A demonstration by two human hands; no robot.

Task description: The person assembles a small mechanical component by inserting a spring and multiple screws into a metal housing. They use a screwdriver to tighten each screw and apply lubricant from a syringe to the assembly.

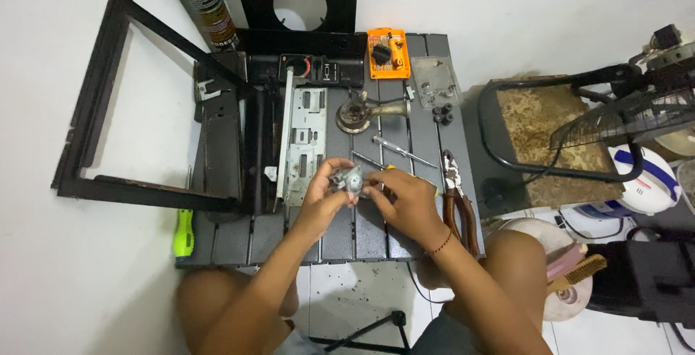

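- Hands, two: left hand and right hand both pinch one small grey metal part between them.
- Pliers, one pair, lie just right of the grip.
- Dark slatted table below; white floor around it.

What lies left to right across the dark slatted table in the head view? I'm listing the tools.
Bright green-handled tool → grey perforated metal plate → small grey metal part held in both hands → red-handled pliers.

pliers | orange bit case | green screwdriver | black frame | fan
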